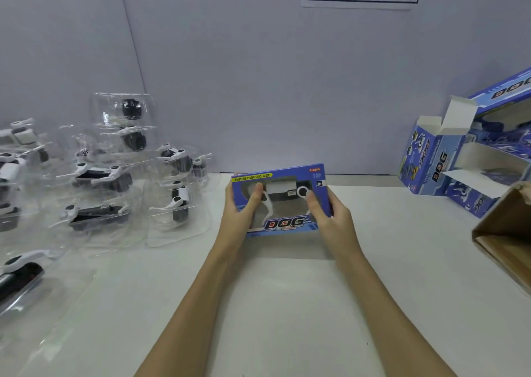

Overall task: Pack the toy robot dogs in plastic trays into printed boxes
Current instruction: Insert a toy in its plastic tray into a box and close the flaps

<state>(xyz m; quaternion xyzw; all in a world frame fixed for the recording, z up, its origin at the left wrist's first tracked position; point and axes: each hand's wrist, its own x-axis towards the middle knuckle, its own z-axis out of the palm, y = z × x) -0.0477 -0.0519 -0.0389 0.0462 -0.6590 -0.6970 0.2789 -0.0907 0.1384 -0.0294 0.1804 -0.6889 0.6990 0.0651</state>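
A: What are the hands doing?
B: The left hand (242, 204) and right hand (330, 210) grip a blue printed box (280, 200) by its ends, above the white tabletop (287, 305), with a toy robot dog (283, 194) visible through its window.
A: And around it?
B: Clear plastic trays (94, 181) with dogs at the left, open printed boxes (448, 161) at the right, and a brown carton (508, 233) beside those.

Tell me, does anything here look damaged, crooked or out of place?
Nothing looks damaged. The left hand and right hand hold the blue box slightly tilted. The trayed dogs lie in a loose, uneven pile at the left.
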